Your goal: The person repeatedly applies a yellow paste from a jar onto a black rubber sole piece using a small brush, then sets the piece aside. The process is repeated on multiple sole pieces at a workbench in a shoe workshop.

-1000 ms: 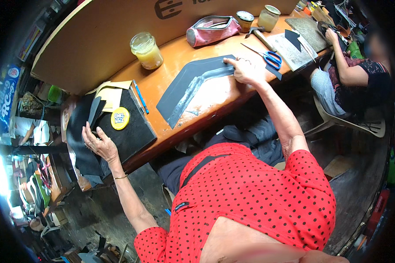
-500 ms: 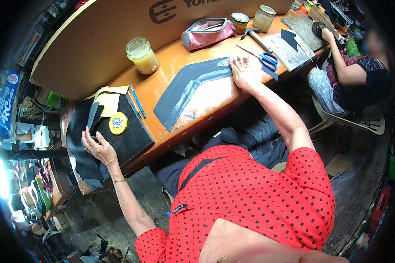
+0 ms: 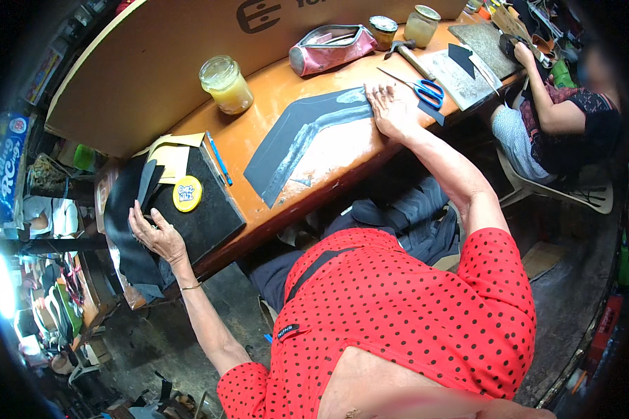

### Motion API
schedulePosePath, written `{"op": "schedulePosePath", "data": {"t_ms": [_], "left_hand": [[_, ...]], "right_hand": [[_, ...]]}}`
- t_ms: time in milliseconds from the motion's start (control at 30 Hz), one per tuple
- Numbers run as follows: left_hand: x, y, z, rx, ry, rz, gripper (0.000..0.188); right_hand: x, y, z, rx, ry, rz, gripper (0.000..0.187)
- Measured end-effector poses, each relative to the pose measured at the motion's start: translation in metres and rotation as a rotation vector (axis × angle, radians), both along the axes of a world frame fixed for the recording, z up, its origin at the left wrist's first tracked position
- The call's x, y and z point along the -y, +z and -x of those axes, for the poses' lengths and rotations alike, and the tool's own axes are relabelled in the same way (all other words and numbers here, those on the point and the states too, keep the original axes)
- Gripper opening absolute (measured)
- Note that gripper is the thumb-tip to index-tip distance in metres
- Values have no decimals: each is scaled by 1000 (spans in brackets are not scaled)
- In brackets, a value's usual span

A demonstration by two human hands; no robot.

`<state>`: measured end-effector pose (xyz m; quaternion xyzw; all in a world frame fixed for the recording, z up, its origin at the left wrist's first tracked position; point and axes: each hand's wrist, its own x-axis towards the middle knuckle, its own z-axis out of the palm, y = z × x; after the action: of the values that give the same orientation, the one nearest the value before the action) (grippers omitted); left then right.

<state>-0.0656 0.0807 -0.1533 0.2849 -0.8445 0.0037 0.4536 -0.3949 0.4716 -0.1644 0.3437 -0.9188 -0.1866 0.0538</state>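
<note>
Two hands reached to opposite parts of the orange bench. The right hand lay palm down, its fingers extended and thumb not clearly visible, over the right end of a bent dark piece, probably to steady or smooth it. That piece lay flat before the wearer, near the middle of the bench, where both its arms had full support; a whitish smear followed its inner edge. The left hand had its fingers slightly parted and thumb away from them, resting on black material beside a dark strip; whether the fingertips gripped that strip could not be told. A yellow lid sat on a black board, apparently set down out of the way. The open jar stood behind the piece, seemingly within easy reach yet clear of it, and the scissors lay near the right hand, their blue handles toward the bench's front edge.
</note>
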Motion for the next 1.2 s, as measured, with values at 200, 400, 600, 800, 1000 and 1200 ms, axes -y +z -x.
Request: {"op": "schedulePosePath", "data": {"t_ms": [200, 400, 600, 800, 1000, 1200], "left_hand": [[0, 0, 0, 7, 12, 18, 36], [2, -2, 0, 4, 1, 9, 37], [0, -2, 0, -11, -2, -15, 38], [0, -1, 0, -11, 2, -24, 38], [-1, 0, 0, 8, 2, -20, 38], [-4, 3, 1, 19, 9, -14, 38]], "right_hand": [[27, -19, -13, 3, 163, -82, 55], [73, -4, -39, -127, 163, -219, 63], [107, 0, -48, -199, 175, -337, 62], [121, 3, -52, -176, 242, -213, 59], [113, 54, -56, 536, 309, -131, 62], [159, 148, -17, 434, 591, 475, 46]]}}
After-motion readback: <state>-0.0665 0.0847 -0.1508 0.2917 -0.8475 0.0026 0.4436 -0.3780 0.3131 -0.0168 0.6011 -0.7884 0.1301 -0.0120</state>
